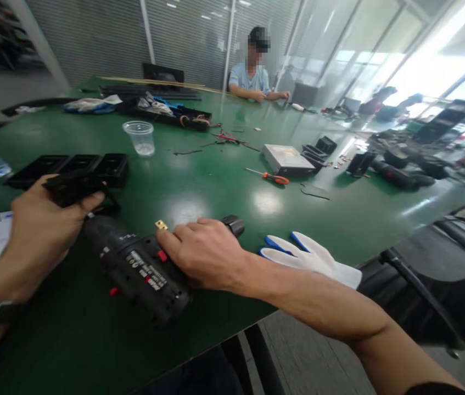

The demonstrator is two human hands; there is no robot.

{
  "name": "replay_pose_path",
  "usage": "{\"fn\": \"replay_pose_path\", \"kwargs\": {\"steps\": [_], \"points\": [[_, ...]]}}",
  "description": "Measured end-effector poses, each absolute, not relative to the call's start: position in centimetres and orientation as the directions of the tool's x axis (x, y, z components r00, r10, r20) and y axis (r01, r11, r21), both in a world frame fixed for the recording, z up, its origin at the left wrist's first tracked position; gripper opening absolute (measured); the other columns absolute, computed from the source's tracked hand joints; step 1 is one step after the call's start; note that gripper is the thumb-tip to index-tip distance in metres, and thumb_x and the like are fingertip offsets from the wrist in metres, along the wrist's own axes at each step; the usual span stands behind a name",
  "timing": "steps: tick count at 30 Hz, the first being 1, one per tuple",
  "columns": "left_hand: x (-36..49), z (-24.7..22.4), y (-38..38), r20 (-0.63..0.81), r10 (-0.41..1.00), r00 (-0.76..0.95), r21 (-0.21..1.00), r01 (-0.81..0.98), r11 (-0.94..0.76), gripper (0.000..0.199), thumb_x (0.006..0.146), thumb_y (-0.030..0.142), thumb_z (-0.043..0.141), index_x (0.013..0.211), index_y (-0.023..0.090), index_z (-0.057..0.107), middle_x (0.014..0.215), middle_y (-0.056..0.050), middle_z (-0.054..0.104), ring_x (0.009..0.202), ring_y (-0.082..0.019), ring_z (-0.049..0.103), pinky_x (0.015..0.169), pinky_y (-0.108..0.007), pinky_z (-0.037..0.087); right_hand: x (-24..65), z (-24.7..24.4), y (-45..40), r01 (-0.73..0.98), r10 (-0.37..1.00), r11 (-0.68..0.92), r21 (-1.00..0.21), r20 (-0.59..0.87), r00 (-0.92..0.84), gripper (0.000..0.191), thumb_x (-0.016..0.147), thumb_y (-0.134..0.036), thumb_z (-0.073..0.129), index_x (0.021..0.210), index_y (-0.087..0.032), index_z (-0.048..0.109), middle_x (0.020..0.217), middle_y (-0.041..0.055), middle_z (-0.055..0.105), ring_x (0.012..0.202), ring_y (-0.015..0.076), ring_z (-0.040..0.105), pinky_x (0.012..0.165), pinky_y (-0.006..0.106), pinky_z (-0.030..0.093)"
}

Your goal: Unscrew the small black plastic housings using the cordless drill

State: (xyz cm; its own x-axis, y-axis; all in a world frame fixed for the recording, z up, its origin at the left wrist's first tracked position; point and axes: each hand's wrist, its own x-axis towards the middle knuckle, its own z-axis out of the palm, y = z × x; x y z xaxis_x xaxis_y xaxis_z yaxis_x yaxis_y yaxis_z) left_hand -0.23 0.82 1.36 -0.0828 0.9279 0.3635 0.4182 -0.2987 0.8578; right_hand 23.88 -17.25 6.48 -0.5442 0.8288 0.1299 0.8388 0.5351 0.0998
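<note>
A black cordless drill (137, 269) lies on its side over the green table, its tip pointing to the upper left. My right hand (205, 252) is wrapped round its handle, whose black end shows past the fingers. My left hand (43, 230) grips a black plastic part (73, 186) and holds it against the drill's tip; the exact contact point is hidden. Beside my right fingertips is a small brass-coloured piece (161, 224). Several black trays (79, 163) sit just behind my left hand.
White-and-blue gloves (314, 260) lie right of my right hand. Farther back are a clear cup (140, 140), an orange screwdriver (273, 178), a silver box (285, 159) and a black bin (166, 115). A person (251, 79) sits across the green table (211, 192).
</note>
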Motion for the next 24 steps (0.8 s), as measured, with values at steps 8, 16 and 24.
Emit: {"fn": "replay_pose_path", "kwargs": {"steps": [8,16,24], "points": [[0.2,0.8,0.8,0.440,0.897,-0.037,0.869,0.268,-0.415,0.040,0.071,0.021,0.083,0.109,0.017,0.069,0.103,-0.002,0.076,0.097,-0.021,0.069,0.092,-0.035,0.057,23.7,6.4,-17.7,0.859,0.842,0.508,0.070,0.170,-0.512,0.046,0.089,-0.015,0.064,0.135,-0.010,0.062,0.097,0.0100,0.076,0.082,0.0266,0.071,0.070,0.040,0.038],[0.7,1.2,0.0,0.476,0.880,0.009,0.856,0.227,-0.465,0.028,0.077,0.016,0.077,0.102,0.020,0.064,0.100,-0.002,0.073,0.096,-0.020,0.069,0.091,-0.035,0.057,24.3,5.4,-17.7,0.827,0.781,0.528,0.194,0.272,-0.562,0.056,0.080,-0.012,0.064,0.136,-0.010,0.063,0.088,0.0060,0.073,0.073,0.0282,0.070,0.067,0.040,0.041],[0.5,0.8,0.2,0.445,0.895,0.015,0.881,0.172,-0.441,0.029,0.079,0.016,0.081,0.103,0.019,0.065,0.102,-0.003,0.073,0.096,-0.019,0.069,0.092,-0.035,0.056,25.0,4.2,-17.5,0.799,0.713,0.569,0.193,0.369,-0.597,0.061,0.078,-0.009,0.060,0.139,-0.013,0.056,0.084,0.0038,0.069,0.068,0.0295,0.070,0.061,0.040,0.045]]}}
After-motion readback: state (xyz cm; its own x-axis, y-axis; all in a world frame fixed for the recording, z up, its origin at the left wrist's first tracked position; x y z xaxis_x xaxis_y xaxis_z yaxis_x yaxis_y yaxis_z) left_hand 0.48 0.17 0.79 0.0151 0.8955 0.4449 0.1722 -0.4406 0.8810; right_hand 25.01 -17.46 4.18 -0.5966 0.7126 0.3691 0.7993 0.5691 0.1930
